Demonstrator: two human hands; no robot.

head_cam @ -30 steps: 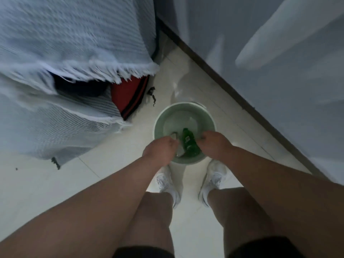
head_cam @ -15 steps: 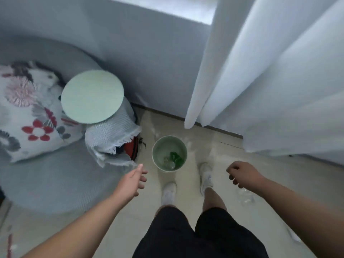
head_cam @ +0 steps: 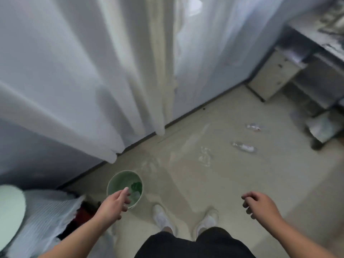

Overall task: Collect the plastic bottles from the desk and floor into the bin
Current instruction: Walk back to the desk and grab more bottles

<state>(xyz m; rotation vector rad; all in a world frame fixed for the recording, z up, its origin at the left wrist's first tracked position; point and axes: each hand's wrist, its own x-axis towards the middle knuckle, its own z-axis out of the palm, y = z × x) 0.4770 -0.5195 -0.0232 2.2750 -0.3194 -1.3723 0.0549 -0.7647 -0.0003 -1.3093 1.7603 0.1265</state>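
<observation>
A pale green round bin stands on the floor by the wall, with a green bottle and a clear bottle inside. My left hand hovers over the bin's near rim, fingers loosely apart, holding nothing. My right hand hangs at the right, fingers curled, empty. Clear plastic bottles lie on the floor ahead: one in the middle, one to its right, one farther back. All are blurred.
White curtains hang along the wall. A small round green-topped table with a fringed white cloth is at lower left. A desk with a drawer unit fills the upper right. My white shoes stand beside the bin.
I have straightened up from the bin after leaving the green bottle in it. The view has turned right, showing bottles on the floor and the desk. Both hands are empty.
</observation>
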